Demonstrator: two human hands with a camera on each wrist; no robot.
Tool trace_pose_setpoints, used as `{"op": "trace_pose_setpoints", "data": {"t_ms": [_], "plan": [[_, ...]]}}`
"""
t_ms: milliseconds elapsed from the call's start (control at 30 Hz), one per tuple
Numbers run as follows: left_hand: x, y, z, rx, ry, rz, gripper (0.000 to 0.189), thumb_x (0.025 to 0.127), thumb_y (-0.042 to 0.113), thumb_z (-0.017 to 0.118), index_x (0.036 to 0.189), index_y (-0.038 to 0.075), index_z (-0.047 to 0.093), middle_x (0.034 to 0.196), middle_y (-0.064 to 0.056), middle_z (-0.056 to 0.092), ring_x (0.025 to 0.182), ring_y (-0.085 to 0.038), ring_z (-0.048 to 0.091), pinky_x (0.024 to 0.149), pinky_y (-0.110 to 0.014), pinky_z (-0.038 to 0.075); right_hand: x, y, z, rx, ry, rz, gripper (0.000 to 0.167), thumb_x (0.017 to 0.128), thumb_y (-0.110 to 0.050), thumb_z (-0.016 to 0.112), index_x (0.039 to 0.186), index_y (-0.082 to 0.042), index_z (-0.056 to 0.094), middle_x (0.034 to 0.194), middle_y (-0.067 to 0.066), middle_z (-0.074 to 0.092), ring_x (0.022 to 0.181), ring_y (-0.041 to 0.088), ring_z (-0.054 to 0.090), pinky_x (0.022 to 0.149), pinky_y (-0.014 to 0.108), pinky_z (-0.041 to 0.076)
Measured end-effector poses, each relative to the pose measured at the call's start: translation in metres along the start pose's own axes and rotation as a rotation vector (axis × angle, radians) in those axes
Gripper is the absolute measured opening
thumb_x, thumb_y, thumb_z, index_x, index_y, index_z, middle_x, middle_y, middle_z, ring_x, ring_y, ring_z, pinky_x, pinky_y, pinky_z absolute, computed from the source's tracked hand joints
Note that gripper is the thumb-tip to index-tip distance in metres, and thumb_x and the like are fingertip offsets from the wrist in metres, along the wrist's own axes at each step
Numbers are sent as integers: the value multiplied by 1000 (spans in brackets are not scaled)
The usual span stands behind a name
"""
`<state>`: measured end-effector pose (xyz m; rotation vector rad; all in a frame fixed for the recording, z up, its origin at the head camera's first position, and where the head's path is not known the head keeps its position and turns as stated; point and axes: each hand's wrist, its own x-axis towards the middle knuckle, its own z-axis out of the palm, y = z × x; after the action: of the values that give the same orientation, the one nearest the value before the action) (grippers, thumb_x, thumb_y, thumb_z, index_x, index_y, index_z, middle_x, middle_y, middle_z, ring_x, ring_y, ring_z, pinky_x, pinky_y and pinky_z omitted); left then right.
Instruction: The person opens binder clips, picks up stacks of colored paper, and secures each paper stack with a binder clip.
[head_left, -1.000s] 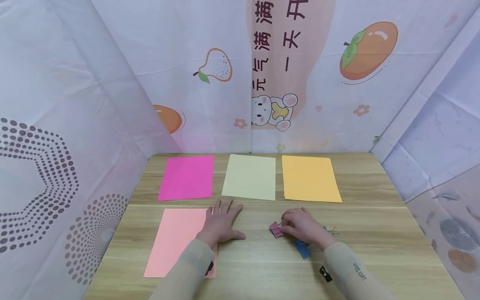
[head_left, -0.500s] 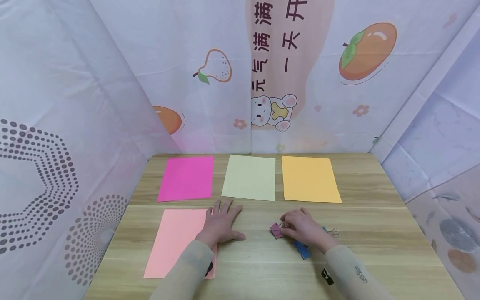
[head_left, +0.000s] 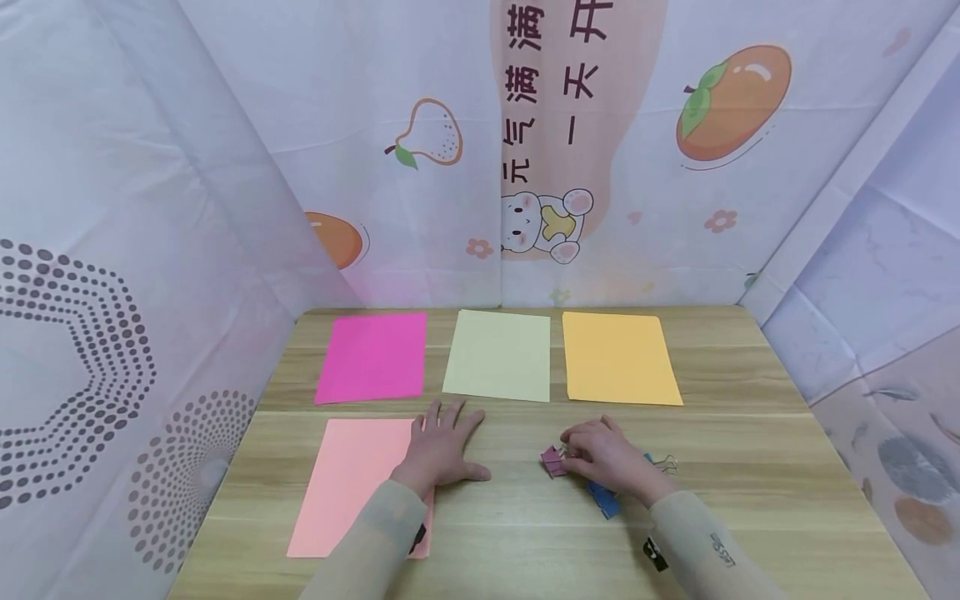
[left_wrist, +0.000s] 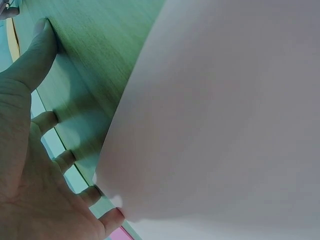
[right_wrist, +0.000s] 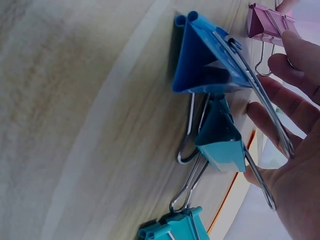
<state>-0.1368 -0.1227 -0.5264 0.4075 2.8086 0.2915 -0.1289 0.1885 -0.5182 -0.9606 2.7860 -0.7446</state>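
My left hand point(head_left: 438, 454) lies spread on the table, across the right edge of a light pink sheet point(head_left: 352, 483). In the left wrist view its fingertips point(left_wrist: 111, 220) touch down around the sheet's corner. With thumb and finger my right hand point(head_left: 606, 454) pinches a pink binder clip point(head_left: 552, 462) by its wire-handle end, the clip still low at the tabletop. Under that hand lie a dark blue binder clip point(right_wrist: 210, 60) and teal binder clips point(right_wrist: 220, 137), close together with wire handles sticking out. The head view hides part of these behind the hand.
Along the back of the wooden table point(head_left: 517, 542) lie a magenta sheet point(head_left: 372, 357), a pale green sheet point(head_left: 498, 356) and an orange sheet point(head_left: 622, 358). A printed curtain point(head_left: 420, 200) hangs behind. Small black objects show beside both forearms.
My right hand has shifted very slightly, and the pink binder clip has turned a little with it. The left hand has stayed put.
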Motion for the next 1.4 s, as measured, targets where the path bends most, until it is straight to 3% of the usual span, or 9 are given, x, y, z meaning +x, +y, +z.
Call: {"op": "trace_pose_setpoints", "data": {"t_ms": [300, 567, 767, 933, 1067, 1400], "plan": [[0, 0, -2, -25, -5, 2, 99, 74, 69, 79, 156, 29, 42, 167, -9, 24, 150, -50, 18, 114, -68, 22, -2, 2, 6, -31, 18, -13, 37, 90, -20, 78, 66, -21, 50, 110, 4, 73, 109, 31, 65, 106, 78, 28], [1, -2, -1, -21, -13, -2, 100, 74, 69, 79, 157, 30, 41, 168, -9, 22, 151, -50, 17, 115, -68, 21, -5, 4, 14, -52, 88, -85, 36, 88, -20, 80, 69, -23, 51, 105, 0, 73, 103, 25, 66, 106, 76, 32], [2, -3, 2, -22, -18, -5, 100, 74, 71, 78, 157, 32, 40, 168, -8, 21, 151, -49, 15, 115, -67, 20, -5, 4, 17, -53, 85, -65, 20, 85, -22, 83, 90, -19, 65, 95, -6, 67, 94, 17, 63, 109, 71, 32], [2, -2, 3, -28, -16, -4, 100, 74, 71, 78, 157, 31, 40, 168, -7, 21, 151, -48, 15, 115, -67, 20, -5, 4, 18, -56, 86, -26, 35, 86, -23, 83, 113, -11, 65, 103, -1, 69, 103, 22, 65, 111, 70, 31], [2, -2, 2, -26, -19, -4, 100, 74, 71, 78, 158, 32, 39, 169, -7, 20, 152, -48, 15, 116, -67, 19, -6, 3, 18, -98, 95, -39, 44, 86, -23, 83, 122, -5, 65, 114, 5, 71, 112, 28, 64, 110, 70, 33], [0, -2, 1, -33, -15, 0, 100, 74, 70, 78, 158, 31, 39, 169, -7, 20, 151, -49, 15, 116, -67, 20, -4, -1, 22, -254, 144, -71, 35, 84, -24, 85, 113, -12, 70, 108, 1, 64, 106, 24, 61, 107, 64, 40]]}}
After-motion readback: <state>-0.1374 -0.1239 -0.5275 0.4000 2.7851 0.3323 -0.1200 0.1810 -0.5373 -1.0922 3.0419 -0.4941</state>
